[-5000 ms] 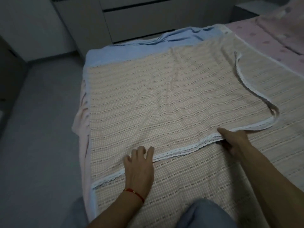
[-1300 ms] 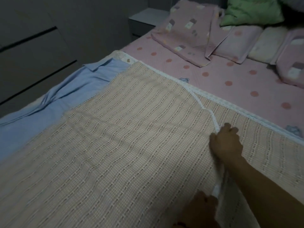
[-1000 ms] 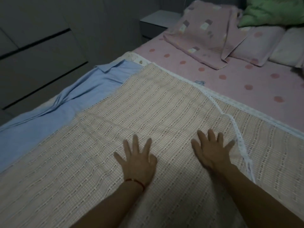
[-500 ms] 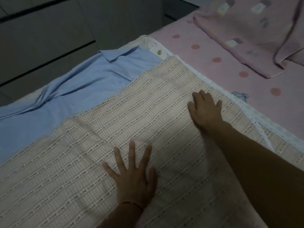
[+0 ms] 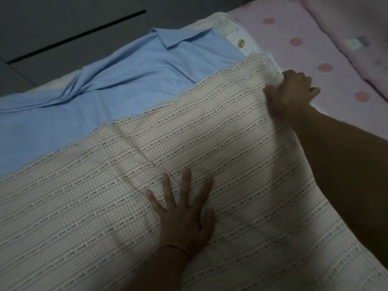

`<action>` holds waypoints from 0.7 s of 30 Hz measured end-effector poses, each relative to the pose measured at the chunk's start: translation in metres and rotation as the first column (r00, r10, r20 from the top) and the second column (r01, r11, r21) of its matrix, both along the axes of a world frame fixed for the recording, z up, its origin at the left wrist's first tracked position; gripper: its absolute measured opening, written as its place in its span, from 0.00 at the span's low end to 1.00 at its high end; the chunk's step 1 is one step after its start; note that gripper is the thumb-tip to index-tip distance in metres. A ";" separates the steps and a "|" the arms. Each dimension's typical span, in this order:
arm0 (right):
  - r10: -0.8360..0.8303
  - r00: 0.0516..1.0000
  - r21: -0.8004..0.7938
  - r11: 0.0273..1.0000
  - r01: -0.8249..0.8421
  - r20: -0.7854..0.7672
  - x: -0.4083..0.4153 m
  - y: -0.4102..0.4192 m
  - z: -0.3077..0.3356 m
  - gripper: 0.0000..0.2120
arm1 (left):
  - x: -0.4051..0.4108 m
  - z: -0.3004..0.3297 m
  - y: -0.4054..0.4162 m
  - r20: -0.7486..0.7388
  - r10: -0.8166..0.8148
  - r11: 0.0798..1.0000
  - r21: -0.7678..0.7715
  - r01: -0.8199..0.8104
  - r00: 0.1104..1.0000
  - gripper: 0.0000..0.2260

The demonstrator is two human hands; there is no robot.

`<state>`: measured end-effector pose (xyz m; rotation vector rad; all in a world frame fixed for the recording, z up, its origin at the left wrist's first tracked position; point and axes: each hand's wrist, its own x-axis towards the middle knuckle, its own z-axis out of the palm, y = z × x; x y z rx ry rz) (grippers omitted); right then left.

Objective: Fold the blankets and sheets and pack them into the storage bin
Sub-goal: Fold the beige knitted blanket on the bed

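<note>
Two hands on the checked blanket [image 5: 210,143], which lies spread over the bed: my left hand [image 5: 184,215] presses flat with fingers splayed near its middle, while my right hand [image 5: 290,90] curls its grip around the far right corner. That corner lies up and right of my left hand, so I judge the right should draw it back along the blanket's length, beside the blue sheet [image 5: 105,89].

The blanket [image 5: 210,164] is beige in a fine check, crossed by pale bands set with rows of small dark cross-shaped marks; its edge is white; the sheet [image 5: 105,91] beyond it is plain light blue. The bed cover [image 5: 310,49] at right is pale pink dotted with deeper pink spots; the folded cloth [image 5: 361,38] on it is dusky pink with small grey and white patches. The left hand [image 5: 184,215] wears a thin red string [image 5: 178,248] at the wrist; the cabinet fronts [image 5: 63,24] behind are grey with dark gaps.
</note>
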<state>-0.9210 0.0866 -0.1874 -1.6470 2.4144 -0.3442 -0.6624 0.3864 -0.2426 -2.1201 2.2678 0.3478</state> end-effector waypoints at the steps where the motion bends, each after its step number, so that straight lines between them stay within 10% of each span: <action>1: 0.020 1.000 -0.036 0.999 -0.020 -0.004 0.001 0.001 -0.001 0.22 | 0.000 0.000 0.001 0.004 0.007 1.000 -0.002 -0.007 1.000 0.31; 14: -0.040 0.846 0.015 0.999 0.038 0.532 0.009 -0.019 0.017 0.36 | -0.002 0.004 -0.001 0.026 0.024 1.000 0.008 -0.024 0.999 0.31; 21: -0.061 0.712 0.005 0.997 0.081 0.699 0.013 -0.027 0.027 0.28 | -0.003 0.005 0.000 0.019 0.028 1.000 0.014 -0.028 0.999 0.30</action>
